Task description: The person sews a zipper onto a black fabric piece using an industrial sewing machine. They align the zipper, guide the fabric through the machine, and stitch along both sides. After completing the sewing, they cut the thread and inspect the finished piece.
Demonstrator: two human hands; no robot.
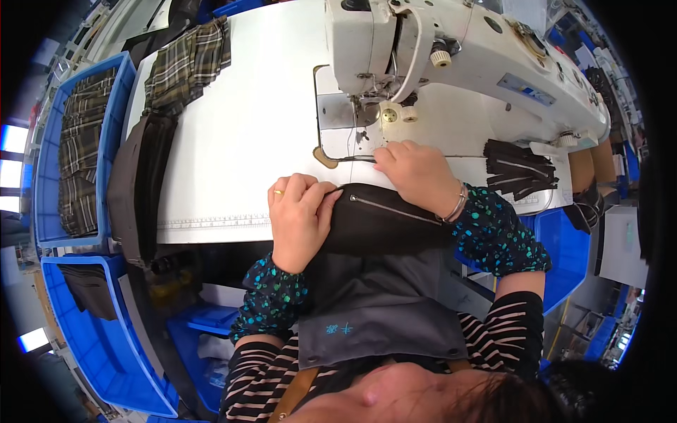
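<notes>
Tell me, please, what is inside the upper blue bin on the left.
Dark plaid fabric lies inside the blue bin; anything beneath it is covered and cannot be seen.

Dark oversleeves [497,231] speckled blue and green meet a striped shirt [509,338], grey apron [384,337] and yellow ring [279,192].

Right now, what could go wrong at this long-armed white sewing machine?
The bare right hand lies close to the stitching end of the long-armed white sewing machine; straying closer while it runs might cause injury. The bare left hand pinches the dark fabric piece with a silver zipper near one corner, so it might skew.
</notes>
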